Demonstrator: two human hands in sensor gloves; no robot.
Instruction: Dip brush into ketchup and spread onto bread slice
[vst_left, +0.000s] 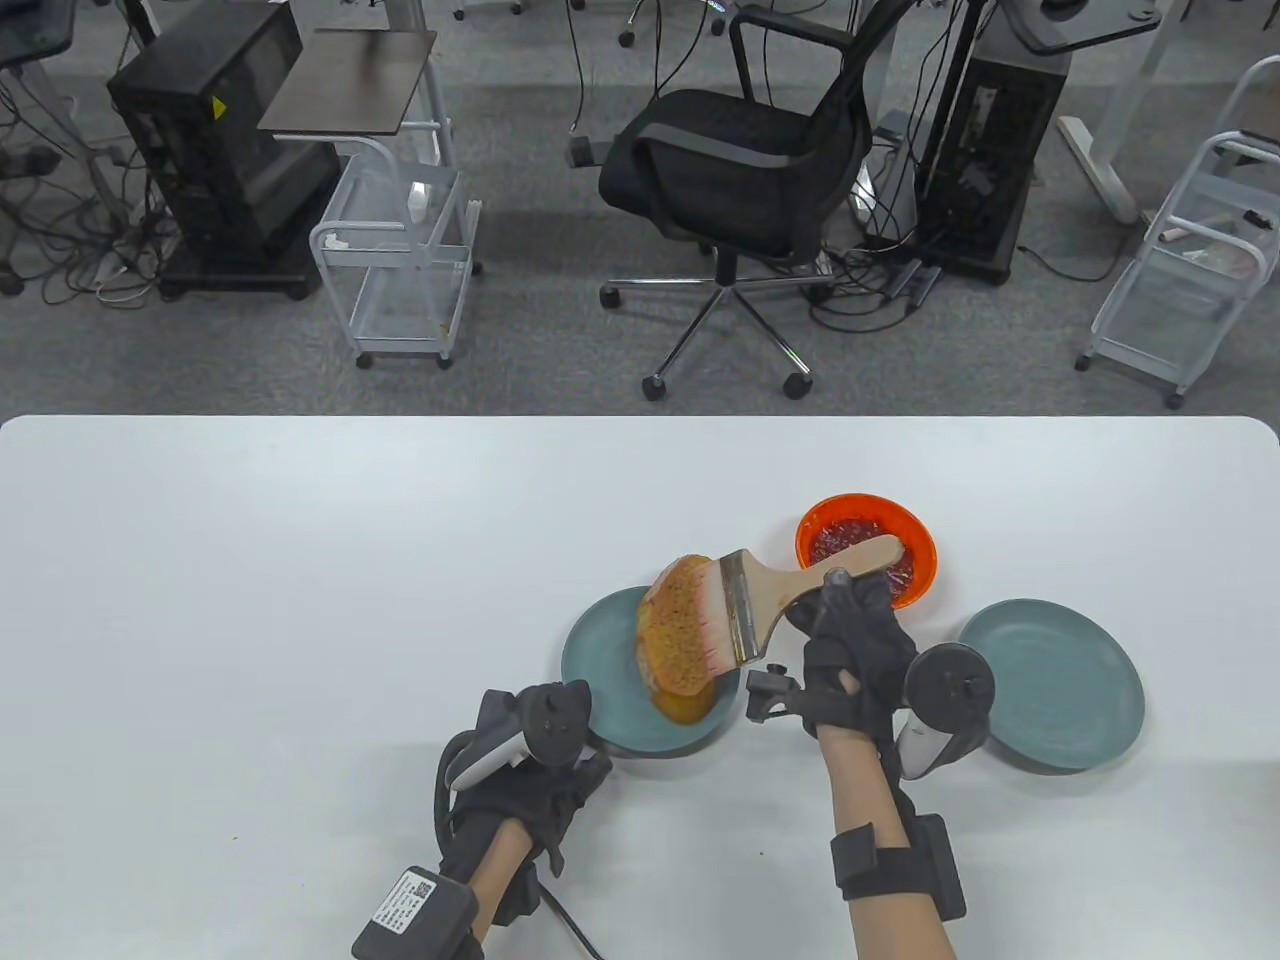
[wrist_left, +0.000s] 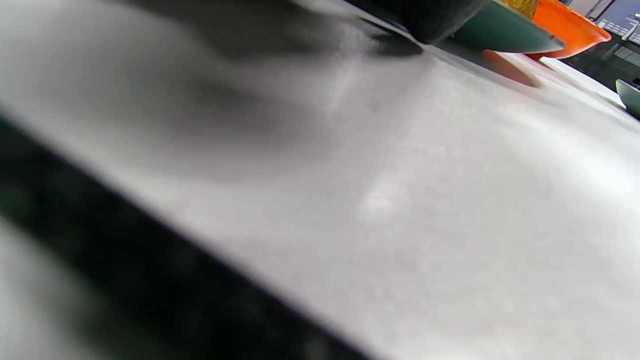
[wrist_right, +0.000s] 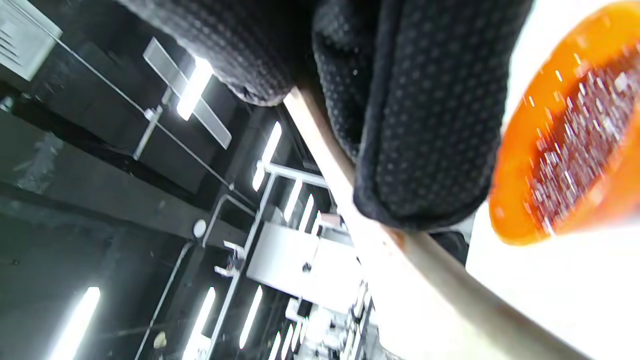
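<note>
A bread slice (vst_left: 678, 640), glossy orange-brown with sauce, lies on a teal plate (vst_left: 597, 660) at mid-table. My right hand (vst_left: 845, 640) grips the wooden handle of a flat paintbrush (vst_left: 800, 585); its pink-stained bristles (vst_left: 715, 625) rest on the bread's right side. In the right wrist view my gloved fingers (wrist_right: 425, 125) wrap the handle (wrist_right: 440, 280). The orange bowl of ketchup (vst_left: 868, 550) stands just behind my right hand; it also shows in the right wrist view (wrist_right: 565, 140). My left hand (vst_left: 535, 770) rests on the table at the plate's near-left edge, holding nothing that I can see.
A second teal plate (vst_left: 1055, 682) sits to the right of my right hand. In the left wrist view the plate's edge (wrist_left: 500, 35) and the orange bowl (wrist_left: 570, 30) show at the top, over white tabletop (wrist_left: 400, 200). An office chair (vst_left: 740, 160) stands beyond the table.
</note>
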